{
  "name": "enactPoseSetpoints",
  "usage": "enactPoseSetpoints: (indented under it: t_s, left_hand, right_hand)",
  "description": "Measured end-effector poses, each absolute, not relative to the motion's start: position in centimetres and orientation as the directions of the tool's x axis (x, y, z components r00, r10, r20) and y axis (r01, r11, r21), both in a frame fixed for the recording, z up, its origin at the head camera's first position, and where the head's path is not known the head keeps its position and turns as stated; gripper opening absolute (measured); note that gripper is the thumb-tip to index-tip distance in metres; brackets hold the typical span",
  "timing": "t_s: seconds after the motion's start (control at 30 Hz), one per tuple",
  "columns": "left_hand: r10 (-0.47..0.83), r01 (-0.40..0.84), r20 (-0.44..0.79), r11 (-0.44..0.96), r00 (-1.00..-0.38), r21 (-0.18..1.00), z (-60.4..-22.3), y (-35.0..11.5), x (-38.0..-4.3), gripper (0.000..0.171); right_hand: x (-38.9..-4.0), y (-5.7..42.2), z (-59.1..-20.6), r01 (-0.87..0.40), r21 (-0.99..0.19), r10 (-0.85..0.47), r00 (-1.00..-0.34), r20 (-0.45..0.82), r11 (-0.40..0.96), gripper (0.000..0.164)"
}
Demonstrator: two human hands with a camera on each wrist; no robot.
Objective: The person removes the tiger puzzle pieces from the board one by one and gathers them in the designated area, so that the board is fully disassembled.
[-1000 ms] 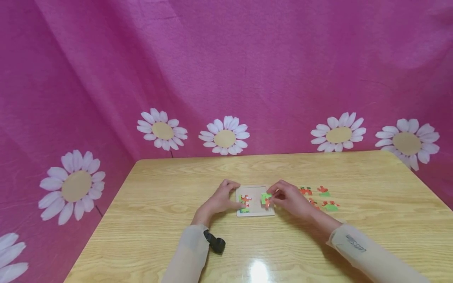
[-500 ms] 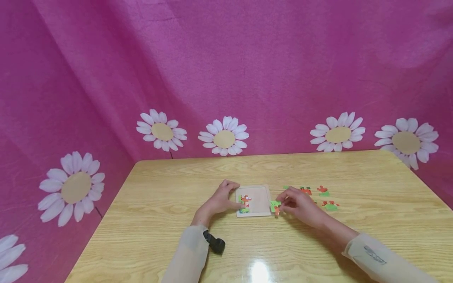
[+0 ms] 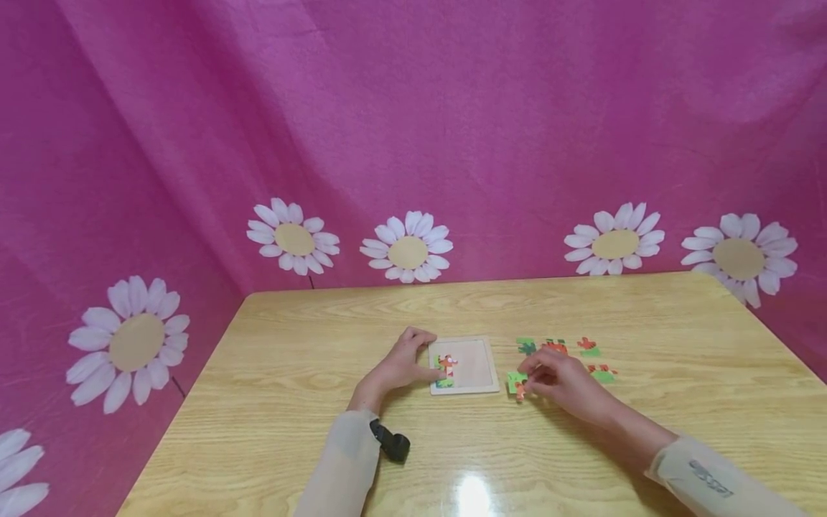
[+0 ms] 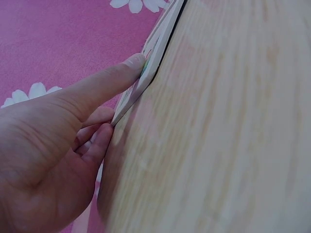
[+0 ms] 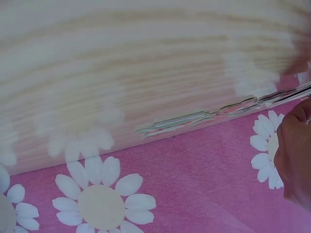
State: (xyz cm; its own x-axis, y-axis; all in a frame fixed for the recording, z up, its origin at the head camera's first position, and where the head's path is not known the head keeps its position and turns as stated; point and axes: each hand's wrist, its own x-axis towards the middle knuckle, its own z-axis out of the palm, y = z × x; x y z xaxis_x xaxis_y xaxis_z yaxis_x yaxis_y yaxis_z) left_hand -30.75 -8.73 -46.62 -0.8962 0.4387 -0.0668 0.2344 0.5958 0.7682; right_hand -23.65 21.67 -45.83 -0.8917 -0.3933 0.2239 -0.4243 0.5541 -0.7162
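A square wooden puzzle tray (image 3: 464, 390) lies on the table with a pale inner board. Along its left side sit fitted puzzle pieces (image 3: 447, 361) showing an orange animal's head on green. My left hand (image 3: 402, 365) holds the tray by that side. In the left wrist view, the thumb (image 4: 104, 85) presses on top and the other fingers (image 4: 99, 141) bend against the outer edge. To the right of the tray, my right hand (image 3: 563, 380) pinches a green and orange puzzle piece (image 3: 515, 383) between thumb and fingertips. The right wrist view shows only part of that hand (image 5: 295, 155).
Loose puzzle pieces lie beyond and beside my right hand: a green one (image 3: 526, 346), an orange one (image 3: 555, 346), an orange and green one (image 3: 588, 347) and another (image 3: 603, 373). A pink curtain with daisies hangs behind the wooden table (image 3: 362, 309).
My right hand has carried the puzzle piece from over the tray's right side rightward, off the tray and toward the loose pieces. My left hand has stayed at the tray's left edge.
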Motion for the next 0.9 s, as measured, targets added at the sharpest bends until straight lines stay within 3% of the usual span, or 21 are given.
enactPoseSetpoints:
  t_s: [0.6,0.9]
  left_hand:
    - [0.44,0.233,-0.071,0.598,-0.895,0.767,-46.5,-8.6,-30.6,0.071]
    - [0.453,0.28,-0.035,0.607,-0.891,0.744,-46.6,-8.7,-30.5,0.07]
  right_hand:
    - [-22.2,23.8,-46.3,-0.487,-0.701,-0.405,-0.864,0.3,0.521,0.018]
    - [-22.0,24.2,-46.2,-0.421,-0.719,-0.394,-0.892,0.22,0.553,0.016]
